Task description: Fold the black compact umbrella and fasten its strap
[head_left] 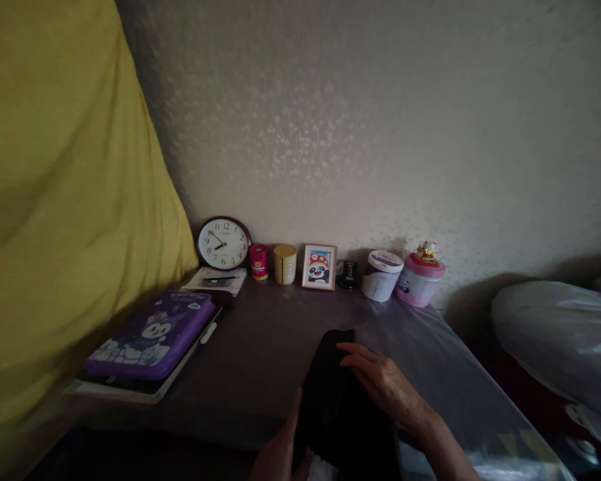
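A black, soft-looking item (325, 401), perhaps fabric, stands up at the front of the table; its exact kind is too dark to make out. Along its lower left side, my left hand (278, 444) grips it, with one digit stretched up the edge and the rest mostly hidden. My right hand (380, 384) is closed on its upper right edge, fingers bent over the black material. Something white and crumpled (321, 466) shows at the bottom, close to my left hand.
On the dark covered table (260, 347), a purple case (155, 334) lies at left. Along the wall stand a clock (224, 244), red can (259, 262), yellow tub (285, 264), panda picture (319, 267), white tub (382, 275) and pink tub (421, 280). A yellow curtain (70, 200) hangs left.
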The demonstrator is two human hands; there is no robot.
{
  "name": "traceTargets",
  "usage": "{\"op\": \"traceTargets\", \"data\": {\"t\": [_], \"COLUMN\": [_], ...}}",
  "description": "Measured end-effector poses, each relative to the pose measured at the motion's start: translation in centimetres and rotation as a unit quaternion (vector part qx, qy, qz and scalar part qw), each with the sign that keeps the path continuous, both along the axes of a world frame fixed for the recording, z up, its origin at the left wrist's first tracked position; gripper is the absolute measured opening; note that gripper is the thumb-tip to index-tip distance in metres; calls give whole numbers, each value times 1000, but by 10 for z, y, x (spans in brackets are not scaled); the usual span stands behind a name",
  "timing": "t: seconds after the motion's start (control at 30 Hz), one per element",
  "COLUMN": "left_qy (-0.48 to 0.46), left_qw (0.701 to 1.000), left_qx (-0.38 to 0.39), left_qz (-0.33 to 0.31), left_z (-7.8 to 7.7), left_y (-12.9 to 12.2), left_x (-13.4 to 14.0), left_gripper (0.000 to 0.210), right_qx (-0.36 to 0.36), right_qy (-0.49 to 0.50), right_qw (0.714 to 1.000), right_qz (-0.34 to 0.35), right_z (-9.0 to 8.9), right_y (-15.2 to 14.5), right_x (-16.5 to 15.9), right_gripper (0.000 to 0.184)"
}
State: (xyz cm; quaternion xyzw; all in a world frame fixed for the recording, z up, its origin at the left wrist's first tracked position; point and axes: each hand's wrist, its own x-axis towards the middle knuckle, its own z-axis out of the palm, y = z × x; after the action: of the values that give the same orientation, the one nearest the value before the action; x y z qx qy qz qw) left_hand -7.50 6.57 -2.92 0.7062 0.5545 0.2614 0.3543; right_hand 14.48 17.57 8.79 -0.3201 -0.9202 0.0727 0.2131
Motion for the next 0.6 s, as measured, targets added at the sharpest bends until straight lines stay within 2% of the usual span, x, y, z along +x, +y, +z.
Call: {"op": "traceTargets", "data": {"t": [0.07,0.2,0.37,0.5,0.6], "left_qy": [-18,28,71,135,172], "left_qw": [1000,999,997,988,979], "left_qx": [15,-15,-26,-73,-109], "left_qz": [-11,2,-6,3,7], "left_z": [0,1,5,12,16], "left_y": [0,-1,0,1,1], "left_x": [0,1,4,9,14], "left_gripper": [87,81,75,72,68], "right_qx": [-14,-33,23,57,73], "right_qy": [13,13,16,6,-25], "right_qw": [1000,999,999,997,996], "right_qz": [1,-6,16,43,37], "right_z": [0,3,5,5,2], "right_y": [-3,-7,3,17,25], "right_x": [8,12,-6,-25,-38], "right_gripper": [28,27,27,27,24]}}
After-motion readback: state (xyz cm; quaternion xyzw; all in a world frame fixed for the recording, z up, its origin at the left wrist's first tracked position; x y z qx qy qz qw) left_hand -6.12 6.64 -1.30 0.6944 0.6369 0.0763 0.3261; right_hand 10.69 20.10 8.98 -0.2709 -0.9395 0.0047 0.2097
